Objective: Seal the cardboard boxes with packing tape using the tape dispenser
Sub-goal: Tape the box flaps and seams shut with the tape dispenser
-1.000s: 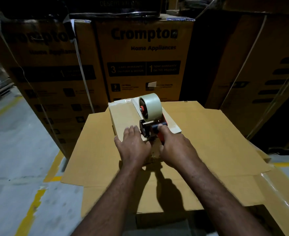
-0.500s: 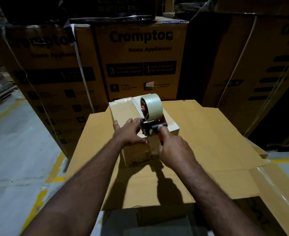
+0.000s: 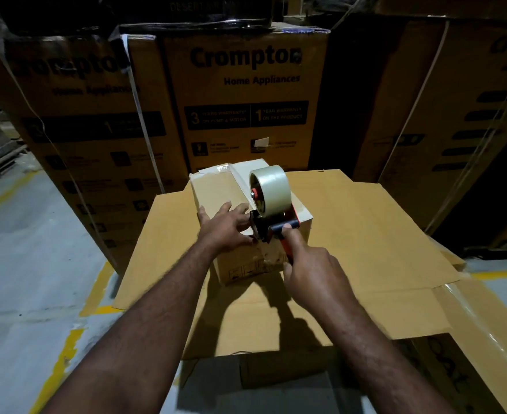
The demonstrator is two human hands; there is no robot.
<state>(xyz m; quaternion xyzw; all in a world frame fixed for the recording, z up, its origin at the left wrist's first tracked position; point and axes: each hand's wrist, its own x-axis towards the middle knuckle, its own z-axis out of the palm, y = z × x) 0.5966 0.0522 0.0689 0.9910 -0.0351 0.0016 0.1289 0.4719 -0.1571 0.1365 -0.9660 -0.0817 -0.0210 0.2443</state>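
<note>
A small brown cardboard box (image 3: 213, 189) stands on a large flat sheet of cardboard (image 3: 365, 234). A strip of clear tape runs down the middle of its top. A red and black tape dispenser (image 3: 268, 209) with a roll of clear tape sits at the box's near top edge. My right hand (image 3: 312, 273) grips the dispenser's handle, thumb on top. My left hand (image 3: 226, 227) lies flat on the box top just left of the dispenser, fingers spread, thumb over the near edge.
Tall printed appliance cartons (image 3: 246, 100) form a wall right behind the box, with more cartons (image 3: 455, 115) to the right. A plastic-wrapped carton (image 3: 485, 339) lies low at the right. Grey concrete floor (image 3: 22, 264) with yellow lines lies to the left.
My left hand slid from the near edge up onto the box top beside the dispenser. The dispenser and my right hand stayed at the near edge, tilting a little.
</note>
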